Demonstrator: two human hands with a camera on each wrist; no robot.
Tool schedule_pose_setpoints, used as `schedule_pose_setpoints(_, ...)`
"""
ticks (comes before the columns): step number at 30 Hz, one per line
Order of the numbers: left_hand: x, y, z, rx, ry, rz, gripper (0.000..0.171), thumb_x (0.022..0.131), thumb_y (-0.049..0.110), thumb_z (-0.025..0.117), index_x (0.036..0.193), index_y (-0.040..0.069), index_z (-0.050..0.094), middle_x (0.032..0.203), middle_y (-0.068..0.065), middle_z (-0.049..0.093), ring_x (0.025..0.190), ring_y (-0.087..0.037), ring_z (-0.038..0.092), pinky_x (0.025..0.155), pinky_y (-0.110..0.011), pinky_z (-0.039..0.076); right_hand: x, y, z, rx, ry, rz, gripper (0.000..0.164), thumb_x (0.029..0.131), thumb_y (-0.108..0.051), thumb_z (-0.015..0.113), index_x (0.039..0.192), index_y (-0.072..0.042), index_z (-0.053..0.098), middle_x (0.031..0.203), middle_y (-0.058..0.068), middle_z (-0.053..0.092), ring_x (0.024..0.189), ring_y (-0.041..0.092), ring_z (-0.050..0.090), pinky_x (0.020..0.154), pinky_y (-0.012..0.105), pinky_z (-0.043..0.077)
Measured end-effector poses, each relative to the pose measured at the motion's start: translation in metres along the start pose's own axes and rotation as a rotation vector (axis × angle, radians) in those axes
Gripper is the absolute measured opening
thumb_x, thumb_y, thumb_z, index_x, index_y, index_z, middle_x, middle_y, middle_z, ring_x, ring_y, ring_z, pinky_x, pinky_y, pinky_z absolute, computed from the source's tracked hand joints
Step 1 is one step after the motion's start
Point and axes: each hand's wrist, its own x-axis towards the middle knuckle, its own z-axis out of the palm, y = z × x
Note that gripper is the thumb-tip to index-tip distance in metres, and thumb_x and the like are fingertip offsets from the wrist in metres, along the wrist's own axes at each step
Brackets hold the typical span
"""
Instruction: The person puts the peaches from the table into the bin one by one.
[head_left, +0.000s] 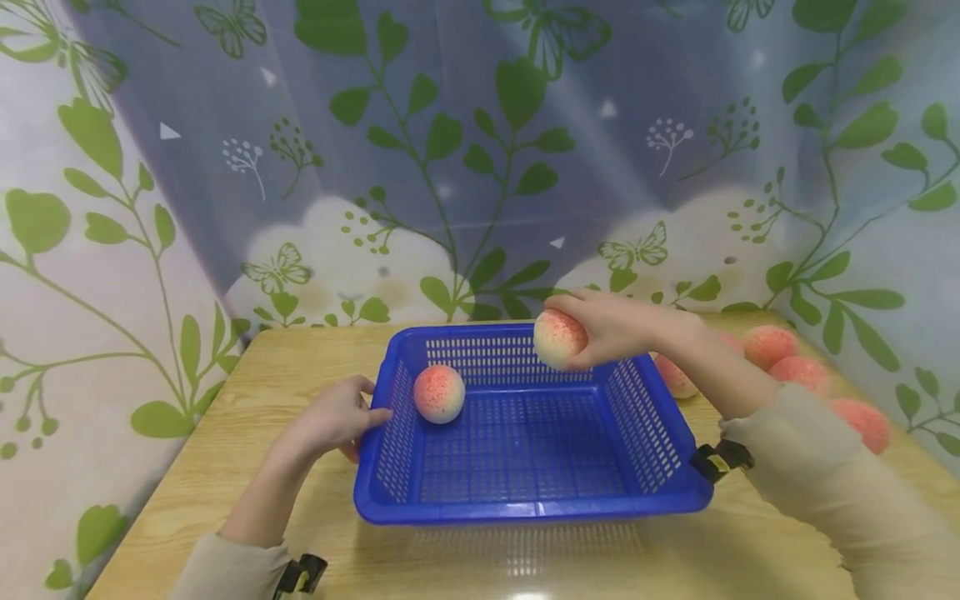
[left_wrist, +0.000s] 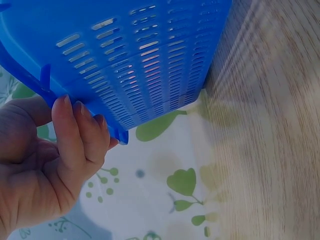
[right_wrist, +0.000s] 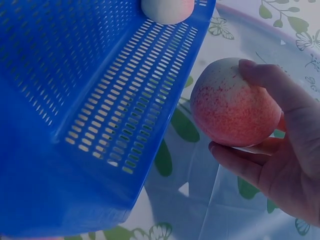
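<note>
A blue plastic basket with slotted walls stands on the wooden table. My left hand grips its left rim, thumb over the top and fingers curled under the lip, as the left wrist view shows of the fingers. Over the basket's far side, my right hand holds a red and cream peach between thumb and fingers; the right wrist view shows this peach close up. Another peach lies inside the basket near its left wall.
Several more peaches lie on the table right of the basket, partly hidden behind the right forearm. A leaf-patterned cloth hangs behind the table's back edge and along both sides. The wooden tabletop extends left of the basket.
</note>
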Motion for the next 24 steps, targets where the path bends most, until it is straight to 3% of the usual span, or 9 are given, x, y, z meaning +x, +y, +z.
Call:
schedule_pose_setpoints(7, -0.001, 0.000, 0.000, 0.020, 0.009, -0.009, 0.047, 0.089, 0.012, 0.060, 0.123, -0.014, 0.040, 0.069, -0.015, 0.058, 0.047, -0.019, 0.061, 0.046, -0.035, 0.055, 0.017, -0.003, 0.004, 0.016, -0.027, -0.027, 0.075, 0.070, -0.030, 0.077, 0.132, -0.007, 0.043, 0.117, 0.013, 0.051, 0.099, 0.025, 0.053, 0.077, 0.040, 0.051)
schedule_pose_setpoints(13, -0.001, 0.001, 0.000, -0.001, 0.006, -0.007, 0.045, 0.089, 0.011, 0.060, 0.121, -0.014, 0.040, 0.069, -0.015, 0.058, 0.048, -0.019, 0.061, 0.045, -0.034, 0.054, 0.033, -0.009, 0.016, -0.016, -0.075, -0.055, 0.077, 0.072, -0.033, 0.074, 0.134, -0.003, 0.040, 0.119, 0.014, 0.051, 0.101, 0.025, 0.053, 0.079, 0.040, 0.050)
schedule_pose_setpoints(24, 0.001, -0.002, 0.000, -0.015, 0.014, -0.008, 0.044, 0.089, 0.010, 0.059, 0.121, -0.013, 0.040, 0.071, -0.015, 0.057, 0.049, -0.019, 0.060, 0.043, -0.033, 0.054, 0.058, -0.024, 0.033, -0.093, -0.179, -0.053, 0.078, 0.073, -0.036, 0.071, 0.137, -0.005, 0.039, 0.122, 0.013, 0.050, 0.102, 0.026, 0.054, 0.083, 0.040, 0.049)
